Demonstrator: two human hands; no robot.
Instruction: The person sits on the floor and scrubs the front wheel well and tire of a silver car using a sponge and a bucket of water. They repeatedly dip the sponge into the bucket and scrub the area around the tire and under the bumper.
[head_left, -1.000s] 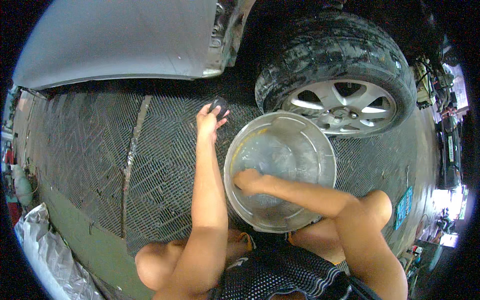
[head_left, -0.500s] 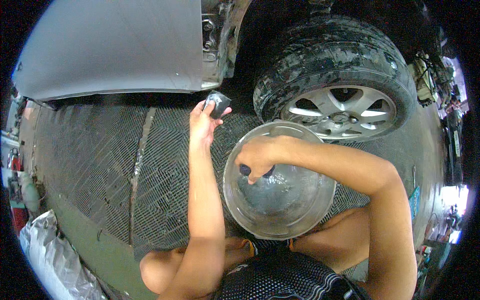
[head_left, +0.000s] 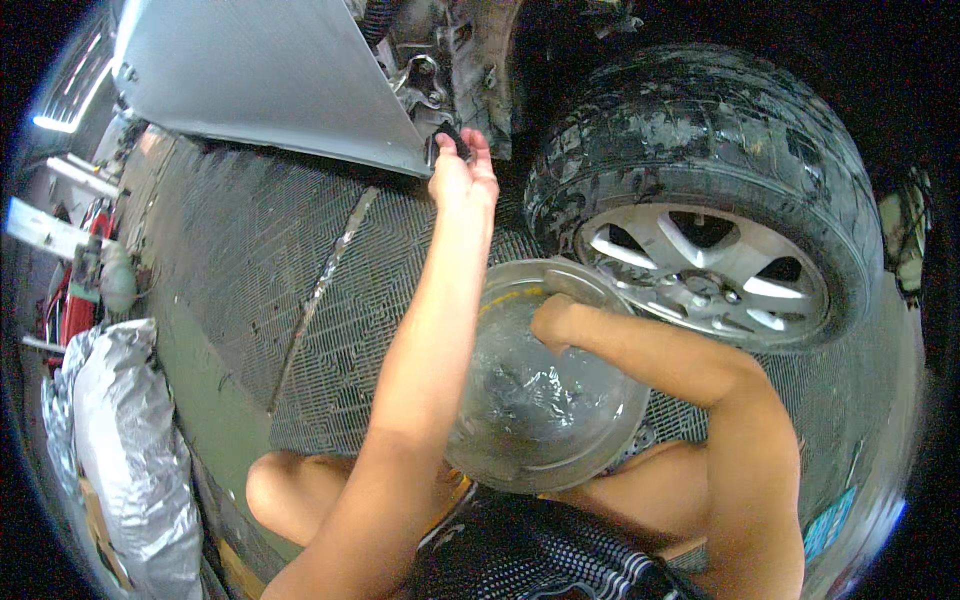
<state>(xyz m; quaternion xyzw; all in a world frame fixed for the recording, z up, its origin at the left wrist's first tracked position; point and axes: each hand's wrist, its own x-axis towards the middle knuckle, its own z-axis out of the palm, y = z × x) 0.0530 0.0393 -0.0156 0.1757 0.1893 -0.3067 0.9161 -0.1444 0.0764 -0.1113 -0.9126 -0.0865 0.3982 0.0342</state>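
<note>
Closest to us sits the metal basin (head_left: 540, 400) on the grating floor (head_left: 250, 280), just in front of our knees. Our right hand (head_left: 553, 318) is dipped inside it; can't tell what its fingers are doing. Further out, our left hand (head_left: 463, 175) pinches a small dark part (head_left: 452, 137) at the car panel (head_left: 270, 75) edge, beside the tyre (head_left: 700, 130).

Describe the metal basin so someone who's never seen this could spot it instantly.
Start at the car wheel with its silver spoked rim at upper right. Just below and left of it, on the dark grated floor, sits the metal basin, between the person's knees, with the right hand inside it. It is the only round, shiny, shallow bowl here; the wheel is larger and ringed by black tyre.
</note>
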